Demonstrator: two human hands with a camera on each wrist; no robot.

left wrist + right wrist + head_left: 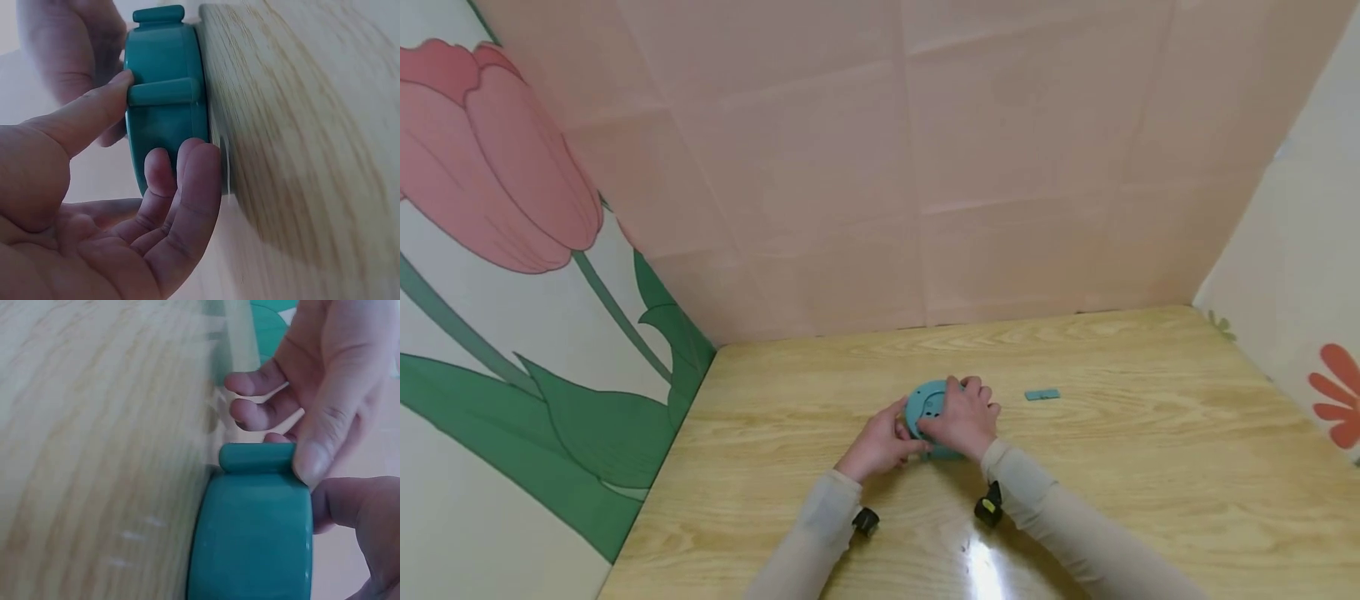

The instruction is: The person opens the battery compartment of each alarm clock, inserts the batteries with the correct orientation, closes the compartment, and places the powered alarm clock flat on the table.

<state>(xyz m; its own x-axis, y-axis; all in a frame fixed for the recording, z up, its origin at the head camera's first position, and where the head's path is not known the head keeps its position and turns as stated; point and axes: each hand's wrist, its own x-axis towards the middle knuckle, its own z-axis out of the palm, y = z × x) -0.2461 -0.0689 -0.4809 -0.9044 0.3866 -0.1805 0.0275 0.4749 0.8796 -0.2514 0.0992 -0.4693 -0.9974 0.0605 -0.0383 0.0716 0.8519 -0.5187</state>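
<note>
The round teal plastic device (929, 408) stands on edge on the wooden surface (1150, 467), near the middle, somewhat closer to the front edge than to the rear edge. Its flat face, with small holes, tilts toward the camera in the head view.

The left hand (880, 442) grips the device from the left: the thumb (81, 119) presses a raised bar on the rim, and the curled fingertips (187, 169) wrap the rim where it meets the surface.

The right hand (964, 417) grips the device from the right and top. Its thumb (319, 444) presses a small tab (256, 457) on the rim, and the fingers curl over the far side.

A small flat teal rectangular piece (1042, 394) lies on the surface to the right of the device, apart from both hands. Behind the rear edge stands a pink paper backdrop (925, 167); along the left edge, a tulip-printed panel (512, 292).
</note>
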